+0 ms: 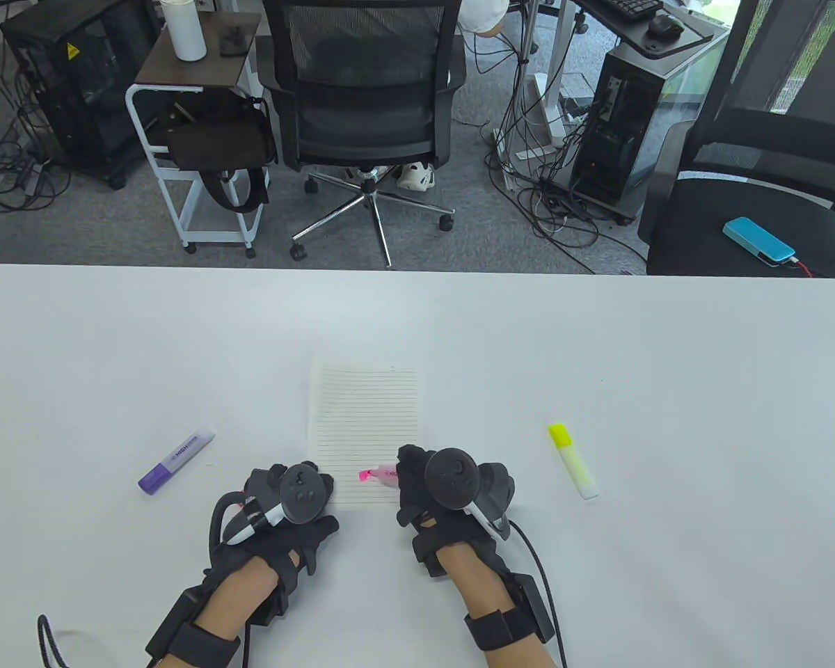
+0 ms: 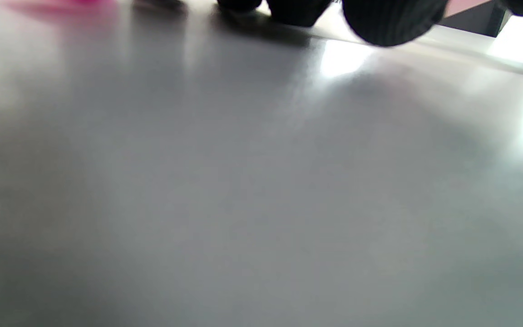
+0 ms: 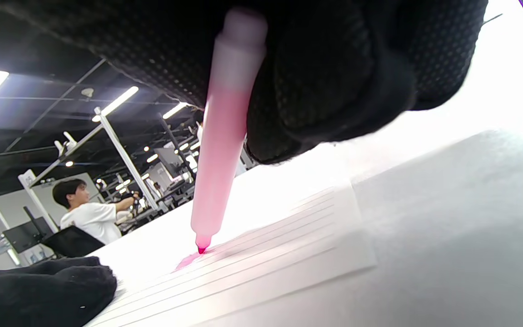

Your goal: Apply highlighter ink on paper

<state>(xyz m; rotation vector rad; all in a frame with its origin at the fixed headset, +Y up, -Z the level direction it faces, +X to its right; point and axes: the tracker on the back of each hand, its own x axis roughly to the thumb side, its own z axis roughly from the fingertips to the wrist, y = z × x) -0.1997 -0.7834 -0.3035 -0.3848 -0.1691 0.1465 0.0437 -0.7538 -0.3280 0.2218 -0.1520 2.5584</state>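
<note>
The right hand (image 1: pixel 452 487) gripped a translucent pink plastic highlighter (image 3: pixel 223 136), fingers curled round its upper barrel, with the chisel tip set on the sheet of lined white paper (image 1: pixel 365 424) near its lower edge. In the right wrist view a small pink smear showed on the paper just beside the tip.

The left hand (image 1: pixel 289 504) rested at the paper's lower left corner; it appeared to press the sheet flat, though the tracker hid its fingers and I could not tell whether they were straight or curled.

The highlighter looked light and stiff, its smooth barrel liable to twist in a glove, so a hold low on the barrel near the tip would likely steady the stroke. The paper seemed thin and apt to slide on the white table (image 1: pixel 668 362), so pinning it mattered.

A purple-capped highlighter (image 1: pixel 176 461) lay well to the left, a yellow one (image 1: pixel 573 460) to the right, both untouched.
</note>
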